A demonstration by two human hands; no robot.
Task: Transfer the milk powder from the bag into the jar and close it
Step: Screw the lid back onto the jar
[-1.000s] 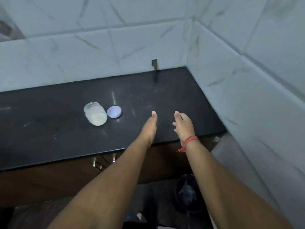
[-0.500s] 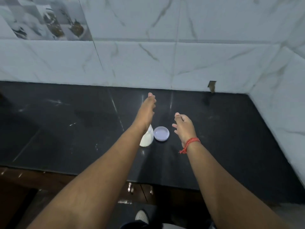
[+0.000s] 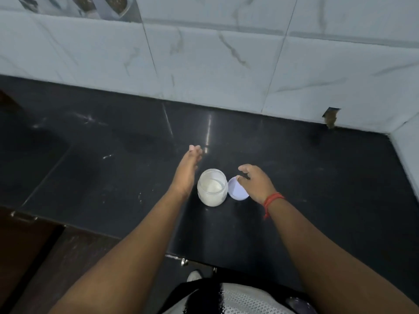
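A clear glass jar (image 3: 212, 188) stands upright and uncovered on the black counter (image 3: 317, 177), with white powder inside. Its pale lilac lid (image 3: 237, 190) lies flat just right of the jar. My left hand (image 3: 188, 168) hovers beside the jar's left side, fingers straight and empty. My right hand (image 3: 258, 183) is over the lid's right half with fingers spread and curled down; whether the fingertips touch the lid I cannot tell. A red thread is tied round that wrist. No bag is in view.
White marble-look wall tiles (image 3: 204, 64) run along the back of the counter and meet a side wall at the far right. A small chipped gap (image 3: 330, 116) shows at the wall base. Cabinet handles (image 3: 184, 261) sit under the counter's front edge.
The view has swung left and down, bringing the jar and lid between my hands. My left hand now sits beside the jar and my right hand has come over the lid.
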